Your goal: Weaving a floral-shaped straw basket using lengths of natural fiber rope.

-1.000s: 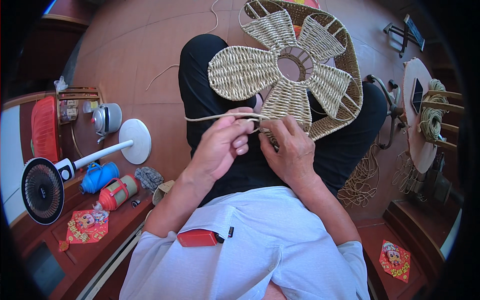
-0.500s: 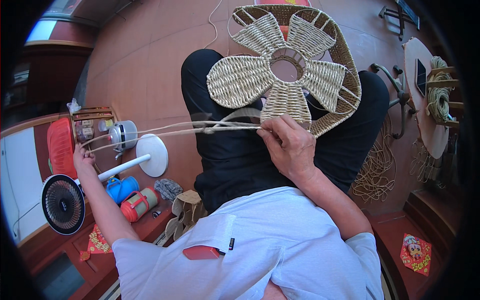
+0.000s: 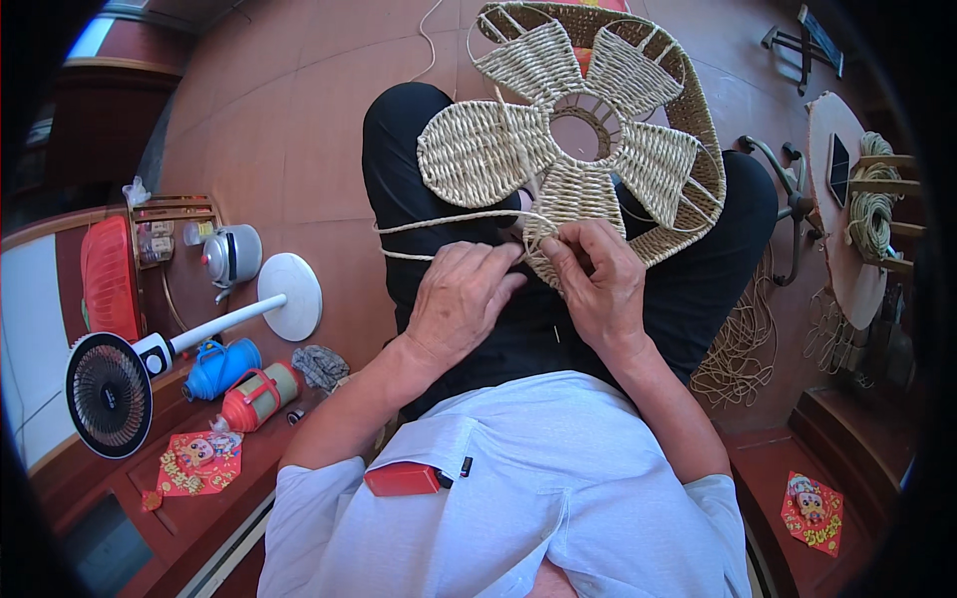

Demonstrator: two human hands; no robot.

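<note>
The left hand (image 3: 462,299) has come back from its far leftward pull to the lower petal (image 3: 576,193), its grip unclear; the cord (image 3: 454,218) now loops slack, suggesting that pull is done. The right hand (image 3: 605,279) pinches the petal's edge. The flower (image 3: 477,154), ropy and open-centred with flaring petals, lies over the knees (image 3: 399,120).

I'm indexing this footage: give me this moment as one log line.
left hand: at the cord; right hand: gripping lower petal; woven flower: over dark trousers; fan: at left
</note>
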